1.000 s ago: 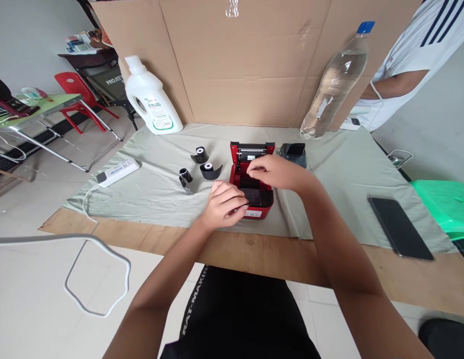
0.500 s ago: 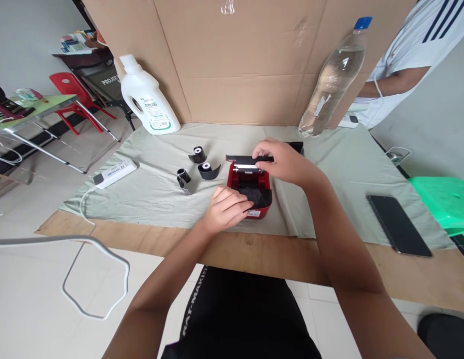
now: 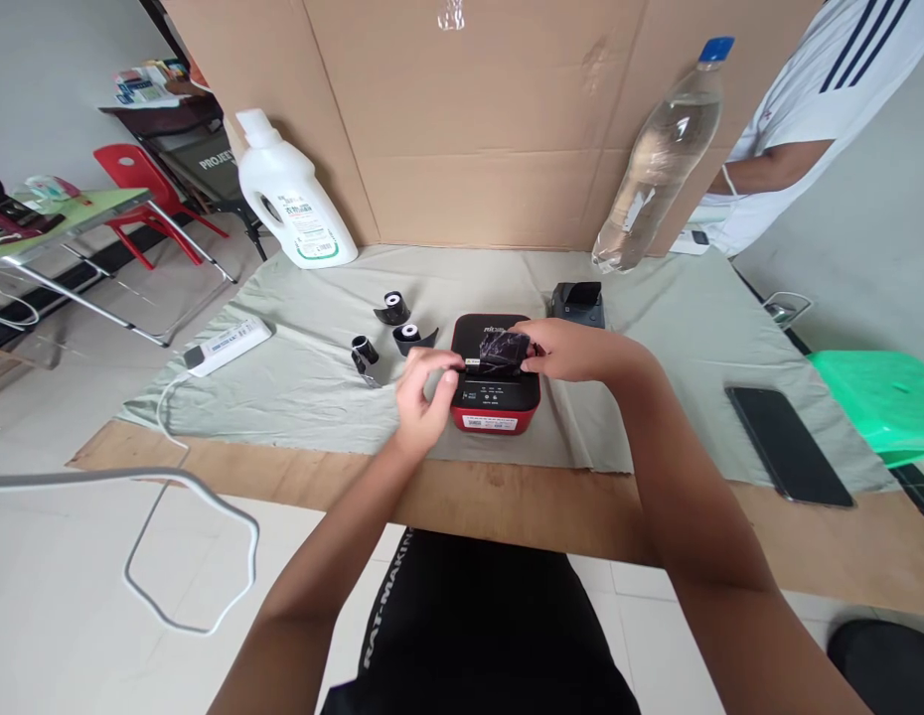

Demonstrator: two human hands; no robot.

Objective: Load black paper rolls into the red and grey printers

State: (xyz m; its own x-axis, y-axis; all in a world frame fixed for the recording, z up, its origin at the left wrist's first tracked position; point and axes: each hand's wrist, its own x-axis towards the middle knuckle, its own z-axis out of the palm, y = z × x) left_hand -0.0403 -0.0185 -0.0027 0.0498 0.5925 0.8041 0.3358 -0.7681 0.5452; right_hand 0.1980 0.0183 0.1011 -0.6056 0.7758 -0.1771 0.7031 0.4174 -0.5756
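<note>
A small red and black printer [image 3: 495, 392] sits on the grey-green cloth [image 3: 320, 357] with its lid down. A strip of black film [image 3: 503, 350] sticks up from its slot. My left hand [image 3: 423, 395] pinches the strip's left end at the printer's left side. My right hand [image 3: 573, 350] pinches the strip's right end on top of the lid. Three small black rolls [image 3: 393, 308] [image 3: 413, 338] [image 3: 366, 352] lie just left of the printer.
A white detergent bottle [image 3: 287, 199] and a leaning water bottle [image 3: 656, 164] stand against a cardboard wall [image 3: 492, 119]. A black device [image 3: 578, 303] sits behind the printer, a phone [image 3: 788, 447] lies right, a power strip [image 3: 225, 345] left. Another person's arm [image 3: 782, 164] shows at the far right.
My right hand swung the printer's lid down from upright to closed. My left hand moved from the paper bay to the strip's left end; both hands now pinch the black strip.
</note>
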